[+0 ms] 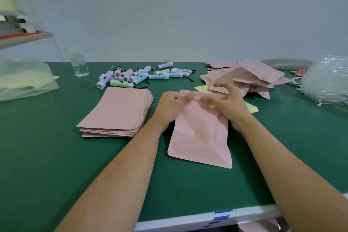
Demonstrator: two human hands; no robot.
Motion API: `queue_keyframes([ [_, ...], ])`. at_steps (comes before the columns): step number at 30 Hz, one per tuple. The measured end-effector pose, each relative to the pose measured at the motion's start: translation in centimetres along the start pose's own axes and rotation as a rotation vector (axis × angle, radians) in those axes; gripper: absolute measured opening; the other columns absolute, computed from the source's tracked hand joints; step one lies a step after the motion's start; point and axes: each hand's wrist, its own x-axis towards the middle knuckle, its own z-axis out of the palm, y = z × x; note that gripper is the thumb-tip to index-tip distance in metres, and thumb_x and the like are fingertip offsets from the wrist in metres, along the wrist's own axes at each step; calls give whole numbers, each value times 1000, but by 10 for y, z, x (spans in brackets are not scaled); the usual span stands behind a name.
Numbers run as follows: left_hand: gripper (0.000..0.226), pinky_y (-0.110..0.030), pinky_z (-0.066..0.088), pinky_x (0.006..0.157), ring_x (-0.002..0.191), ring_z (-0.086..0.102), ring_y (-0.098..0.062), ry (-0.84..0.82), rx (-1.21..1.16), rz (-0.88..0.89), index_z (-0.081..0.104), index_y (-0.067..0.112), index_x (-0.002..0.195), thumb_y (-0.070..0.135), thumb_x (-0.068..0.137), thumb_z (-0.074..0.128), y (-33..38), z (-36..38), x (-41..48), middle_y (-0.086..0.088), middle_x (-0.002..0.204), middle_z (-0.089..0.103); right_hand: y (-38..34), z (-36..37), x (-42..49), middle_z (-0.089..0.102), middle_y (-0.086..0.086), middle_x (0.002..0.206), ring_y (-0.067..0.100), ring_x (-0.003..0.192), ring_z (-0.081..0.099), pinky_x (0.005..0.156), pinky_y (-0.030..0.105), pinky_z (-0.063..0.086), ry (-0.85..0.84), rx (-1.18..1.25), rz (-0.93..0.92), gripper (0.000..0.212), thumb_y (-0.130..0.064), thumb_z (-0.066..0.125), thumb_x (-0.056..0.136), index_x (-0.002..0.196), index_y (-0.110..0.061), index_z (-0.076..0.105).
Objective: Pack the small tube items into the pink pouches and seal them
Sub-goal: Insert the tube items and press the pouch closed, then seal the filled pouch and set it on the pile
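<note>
Landmark = the pink pouch (201, 133), lying flat on the green table (56, 156) in front of the person, mouth end away from them, bottom end nearest.

Left hand (172, 106): on the pouch's top-left corner, fingers curled, thumb & forefinger pinching the top strip. Right hand (226, 103): on the top strip's right part, thumb & forefinger pinching it, other fingers lifted & spread above. Fingertips of both are blurred, so can't tell if the strip is pressed fully closed. Pouch body puffs up a bit w/ creases; contents not visible.

Rel. to the pouch:
- Just left: stack of flat pouches (118, 113), neat pile, edges slightly fanned, not touching it.
- Beyond it & left: tube items (139, 76), loose heap in pastel blue, purple, green, pink, some w/ black cords.
- Beyond it & right: heap of bulging pouches (250, 77), overlapping, just behind the right hand.
- Under its far-right corner: yellow paper (201, 87), partly covered.
- Far right: stack of clear plastic trays (327, 81).
- Far left, back: clear bottle (80, 65), upright; further left a clear plastic bag (24, 79), crumpled.
- Nearer than it, on the table's front edge: blue tape strips (223, 214).
</note>
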Motion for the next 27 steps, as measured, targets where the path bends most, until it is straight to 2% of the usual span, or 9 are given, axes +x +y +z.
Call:
queue_keyframes([
  [4, 47, -37, 48, 65, 68, 58, -23, 15, -21, -41, 66, -7, 82, 36, 91, 83, 2, -2, 0, -11, 78, 65, 0, -1, -1, 68, 27, 115, 33, 89, 73, 75, 45, 62, -28, 30, 14, 69, -34, 97, 59, 114, -37, 57],
  [7, 34, -51, 62, 85, 84, 74, -26, -7, -35, -72, 78, 1, 101, 28, 85, 89, 1, -4, -2, -15, 99, 80, 0, 2, -3, 69, 25, 111, 36, 90, 74, 73, 44, 61, -32, -27, -27, 65, -35, 97, 63, 113, -37, 55],
  [11, 64, -51, 55, 104, 122, 66, -28, 100, -9, -113, 59, 22, 133, 23, 79, 93, 0, -5, 2, -11, 132, 66, -5, -7, 3, 78, -4, 97, 15, 90, 75, 75, 38, 57, 12, -54, -121, 34, -45, 76, 87, 114, -32, 60],
  [14, 79, -37, 45, 112, 132, 49, -20, 191, 108, -122, 46, 27, 144, 20, 80, 92, -5, -11, 8, -4, 141, 50, -4, -38, 10, 76, -8, 98, 20, 100, 71, 80, 38, 53, 185, -175, -150, 14, -30, 50, 102, 107, -27, 63],
  [16, 80, -29, 39, 105, 131, 46, -20, 252, 195, -125, 43, 23, 147, 20, 82, 91, -9, -15, 12, -8, 148, 49, 3, -62, 10, 74, -13, 100, 20, 105, 65, 88, 39, 52, 261, -443, -133, 27, -18, 40, 101, 107, -28, 64],
  [20, 87, -34, 40, 109, 140, 48, -28, 334, 329, -149, 39, 16, 151, 28, 82, 91, -13, -17, 16, -11, 153, 50, 12, -88, 8, 71, -9, 117, 19, 108, 61, 95, 38, 50, 188, -807, -2, 39, -11, 43, 93, 106, -33, 72],
  [23, 84, -32, 39, 108, 140, 49, -28, 365, 364, -123, 41, 14, 151, 33, 84, 89, -17, -16, 18, -10, 153, 52, 15, -98, 10, 67, 0, 128, 18, 105, 59, 87, 33, 47, 57, -872, 125, 27, -23, 59, 94, 116, -32, 70],
  [25, 83, -31, 38, 107, 140, 49, -27, 376, 366, -106, 42, 13, 151, 33, 85, 88, -19, -15, 17, -10, 152, 52, 17, -103, 10, 59, 7, 139, 26, 122, 54, 94, 37, 46, -3, -929, 243, 50, -42, 72, 89, 134, -23, 62],
  [27, 83, -29, 38, 106, 140, 49, -27, 378, 361, -97, 42, 13, 151, 33, 85, 88, -21, -15, 18, -9, 151, 53, 17, -104, 9, 54, 11, 140, 31, 134, 44, 100, 45, 44, -15, -973, 311, 74, -62, 77, 79, 135, -19, 57],
])
